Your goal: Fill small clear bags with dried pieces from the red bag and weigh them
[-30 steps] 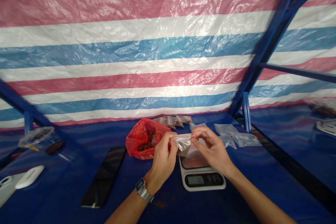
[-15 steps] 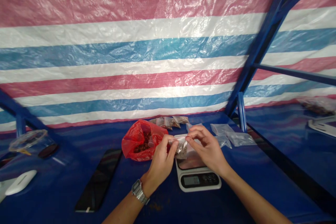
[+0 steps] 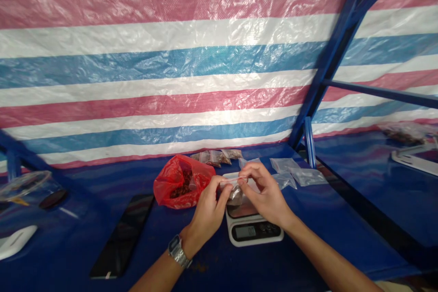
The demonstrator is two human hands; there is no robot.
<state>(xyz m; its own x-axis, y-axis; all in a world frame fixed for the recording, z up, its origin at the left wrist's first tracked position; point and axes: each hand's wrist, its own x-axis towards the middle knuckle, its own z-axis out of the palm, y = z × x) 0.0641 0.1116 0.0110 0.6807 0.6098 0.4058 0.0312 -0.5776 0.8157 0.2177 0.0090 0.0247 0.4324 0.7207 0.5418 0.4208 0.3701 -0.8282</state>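
Between my two hands is a small clear zip bag (image 3: 235, 195) with brownish contents, held over a white digital scale (image 3: 256, 233). My left hand (image 3: 209, 203) pinches the bag's top edge at its left end, thumb against fingers. At the right end of the same edge, my right hand (image 3: 265, 194) pinches the seal strip. The scale's display appears to read zero, and its plate is partly covered by the bag and my hand. Just left of my left hand stands an open red plastic bag (image 3: 164, 187) holding dark brown pieces (image 3: 183, 186).
Several filled zip bags (image 3: 219, 157) lie behind the red bag. Flat zip bags (image 3: 308, 176) lie to the right. A black phone (image 3: 123, 237), a white case (image 3: 17, 242) and a clear plastic container (image 3: 25, 185) are at left. A blue metal frame (image 3: 325, 73) rises at right.
The view has shifted slightly, so everything sits a little further left. My right fingers have slid a little along the zip bag's top edge toward my left hand.
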